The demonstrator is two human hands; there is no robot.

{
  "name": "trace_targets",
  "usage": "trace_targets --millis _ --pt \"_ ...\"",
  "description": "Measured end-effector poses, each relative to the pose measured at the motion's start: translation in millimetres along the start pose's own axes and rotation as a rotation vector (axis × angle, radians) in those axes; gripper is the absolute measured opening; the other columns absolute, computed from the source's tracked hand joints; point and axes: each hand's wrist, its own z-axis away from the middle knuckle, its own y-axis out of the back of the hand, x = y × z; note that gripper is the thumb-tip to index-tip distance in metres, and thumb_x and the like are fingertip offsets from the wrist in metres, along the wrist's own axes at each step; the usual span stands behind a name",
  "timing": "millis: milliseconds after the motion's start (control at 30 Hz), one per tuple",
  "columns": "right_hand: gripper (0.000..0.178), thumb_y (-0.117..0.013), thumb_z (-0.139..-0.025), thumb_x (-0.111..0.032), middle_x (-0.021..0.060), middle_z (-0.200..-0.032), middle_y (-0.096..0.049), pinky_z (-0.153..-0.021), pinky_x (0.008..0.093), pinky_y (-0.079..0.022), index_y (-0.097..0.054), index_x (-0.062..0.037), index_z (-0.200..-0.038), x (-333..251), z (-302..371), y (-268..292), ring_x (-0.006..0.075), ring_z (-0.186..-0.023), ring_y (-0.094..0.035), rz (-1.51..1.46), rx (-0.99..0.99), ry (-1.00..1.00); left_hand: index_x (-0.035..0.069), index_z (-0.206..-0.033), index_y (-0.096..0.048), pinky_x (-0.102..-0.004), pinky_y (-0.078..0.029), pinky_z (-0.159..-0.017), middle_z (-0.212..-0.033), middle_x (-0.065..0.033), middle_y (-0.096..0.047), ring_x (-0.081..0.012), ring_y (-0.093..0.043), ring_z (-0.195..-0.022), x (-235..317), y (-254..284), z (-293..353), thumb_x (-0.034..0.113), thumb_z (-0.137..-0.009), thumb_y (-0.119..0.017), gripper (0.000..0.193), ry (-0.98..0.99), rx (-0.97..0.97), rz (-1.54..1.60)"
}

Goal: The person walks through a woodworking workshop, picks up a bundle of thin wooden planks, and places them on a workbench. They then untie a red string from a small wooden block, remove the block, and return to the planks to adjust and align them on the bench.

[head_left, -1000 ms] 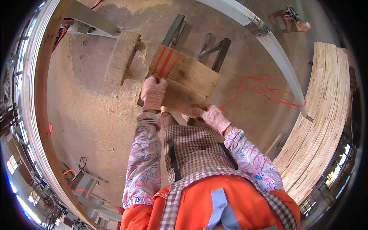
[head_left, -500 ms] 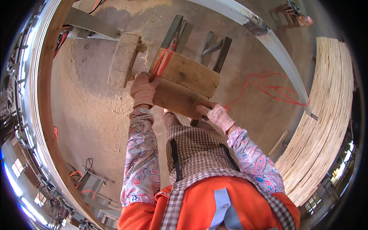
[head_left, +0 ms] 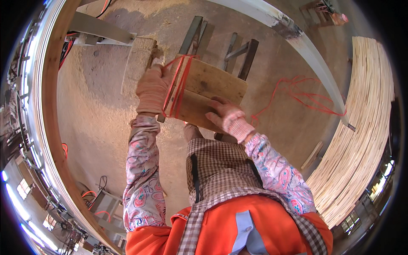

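A low wooden stool [head_left: 212, 80] stands in front of me, its top made of two planks with a gap between them. Red plastic twine [head_left: 182, 87] loops over the left end of the planks. My left hand [head_left: 152, 87], in a pinkish knit glove, is closed beside that end, with a strand of the twine running to it; its fingertips are partly hidden. On the nearer plank, toward its right end, rests my right hand [head_left: 227, 114], gloved too, fingers spread and lying on the wood.
Loose red twine [head_left: 306, 95] trails over the floor to the right. Beyond it stands a tall stack of thin wood sheets [head_left: 352, 127]. A pale metal beam [head_left: 312, 51] curves past at upper right. A wooden block [head_left: 138, 61] sits left of the stool, amid sawdust. A long board edge [head_left: 51, 106] runs along the left.
My left hand has moved left off the planks' end, and the twine now spans both planks. My right hand has shifted from the right front edge onto the plank's top.
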Motion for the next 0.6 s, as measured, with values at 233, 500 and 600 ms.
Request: trace_targets --millis 233,500,600 --pt "0.071 -0.046 -0.099 -0.066 0.0185 -0.125 -0.064 -0.093 0.0449 -0.053 -0.056 -0.0075 -0.138 -29.0 -27.5 8.9 0.03 -0.107 -0.065 -1.742 -0.392 -0.224 0.012 -0.123 -0.065 -0.0354 -0.058 -0.074 -0.108 -0.0119 -0.07 -0.0313 -0.071 -0.08 56.8 81.2 97.5 0.036 -0.094 -0.068 0.038 -0.526 -0.255 0.15" --pt "0.085 -0.065 -0.085 -0.067 0.0162 -0.135 -0.062 -0.103 0.0494 -0.049 -0.054 -0.0046 -0.142 91.0 18.1 117.8 0.0315 -0.115 -0.063 -2.225 0.541 0.25 0.013 -0.118 -0.069 -0.0413 -0.055 -0.089 -0.11 -0.0161 -0.071 -0.0309 -0.069 -0.103 9.5 34.3 97.3 0.051 -0.091 -0.066 0.047 -0.26 -0.425 0.514" --pt "0.076 -0.066 -0.082 -0.07 0.0133 -0.126 -0.061 -0.104 0.0474 -0.044 -0.062 -0.0037 -0.12 216.8 88.7 110.2 0.0298 -0.114 -0.055 -1.958 1.059 0.018 0.015 -0.109 -0.071 -0.0441 -0.057 -0.08 -0.113 -0.0126 -0.069 -0.0328 -0.07 -0.097 -2.0 -12.1 48.8 0.051 -0.09 -0.067 0.041 0.022 -0.152 0.12"
